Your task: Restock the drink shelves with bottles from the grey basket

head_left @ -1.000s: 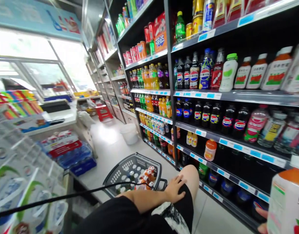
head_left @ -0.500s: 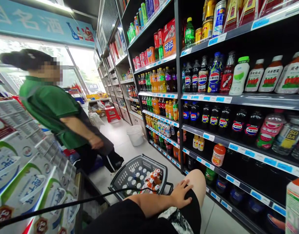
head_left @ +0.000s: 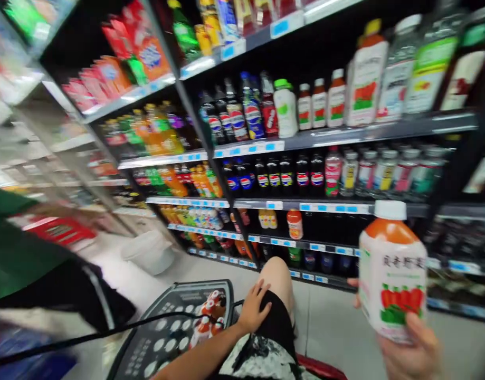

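Observation:
My right hand [head_left: 412, 345] grips a juice bottle [head_left: 392, 274] low on its body, at the right of the head view. The bottle stands nearly upright, with a white cap, orange juice and a white label with red carrots. My left hand [head_left: 255, 309] lies flat on my knee, fingers spread, holding nothing. To its left on the floor is a grey shopping basket [head_left: 222, 287]. Inside are several white-capped bottles [head_left: 159, 345] and several orange-red bottles [head_left: 205, 330].
Drink shelves [head_left: 262, 203] run along the far side, with carrot-labelled bottles [head_left: 337, 97] on an upper one. A white bucket [head_left: 149, 253] and a red stool [head_left: 62, 232] are at the left. A co-worker's green sleeve [head_left: 8, 248] is close by. A black strap [head_left: 107, 332] crosses the lower left.
The view has swung to the right and blurred. My right hand has brought the juice bottle in from the right edge. The other person now shows only partly at the left. My left hand stays on my knee.

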The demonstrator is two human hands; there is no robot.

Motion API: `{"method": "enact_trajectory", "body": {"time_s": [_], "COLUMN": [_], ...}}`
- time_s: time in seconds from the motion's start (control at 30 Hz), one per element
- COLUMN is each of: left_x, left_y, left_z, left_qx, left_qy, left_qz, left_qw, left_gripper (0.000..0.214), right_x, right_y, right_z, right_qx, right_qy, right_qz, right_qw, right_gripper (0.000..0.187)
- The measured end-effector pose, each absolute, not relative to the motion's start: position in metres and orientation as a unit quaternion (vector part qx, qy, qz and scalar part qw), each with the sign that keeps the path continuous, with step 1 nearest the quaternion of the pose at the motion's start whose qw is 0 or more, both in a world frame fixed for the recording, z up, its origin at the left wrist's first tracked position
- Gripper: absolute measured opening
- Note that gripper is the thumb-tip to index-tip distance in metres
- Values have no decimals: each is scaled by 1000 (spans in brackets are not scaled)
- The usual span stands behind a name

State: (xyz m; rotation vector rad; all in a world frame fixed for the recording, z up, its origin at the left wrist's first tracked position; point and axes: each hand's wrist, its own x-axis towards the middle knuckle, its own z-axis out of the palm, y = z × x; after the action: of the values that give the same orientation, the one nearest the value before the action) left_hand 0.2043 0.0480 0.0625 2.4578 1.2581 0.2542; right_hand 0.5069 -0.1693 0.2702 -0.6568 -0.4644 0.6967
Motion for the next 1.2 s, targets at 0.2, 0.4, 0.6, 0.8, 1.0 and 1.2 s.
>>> {"method": "enact_trajectory", "body": {"time_s": [0.2, 0.4, 0.6, 0.8, 1.0, 1.2], "left_x": [208, 213, 217, 215, 215, 209], "left_y": [67, 70, 70, 73, 77, 75], "left_z": [53, 51, 54, 49, 46, 44], "left_qx": [887, 890, 890, 891, 890, 887], "left_qy": [415, 407, 412, 411, 413, 417], "left_qz": [117, 127, 116, 115, 118, 118], "left_qw": [164, 161, 158, 155, 152, 156], "left_gripper": [56, 57, 58, 60, 61, 61], "right_x": [515, 524, 527, 524, 523, 523], "right_y": [-164, -172, -171, -167, -167, -163], "right_z": [267, 269, 272, 272, 263, 260], "right_qx": [-247, -226, -200, -178, -192, -202], "right_qy": [-260, -279, -273, -290, -315, -315], "right_qz": [316, 308, 301, 295, 289, 289], "right_qw": [879, 881, 892, 893, 883, 881], "right_gripper": [65, 66, 59, 48, 40, 41]}}
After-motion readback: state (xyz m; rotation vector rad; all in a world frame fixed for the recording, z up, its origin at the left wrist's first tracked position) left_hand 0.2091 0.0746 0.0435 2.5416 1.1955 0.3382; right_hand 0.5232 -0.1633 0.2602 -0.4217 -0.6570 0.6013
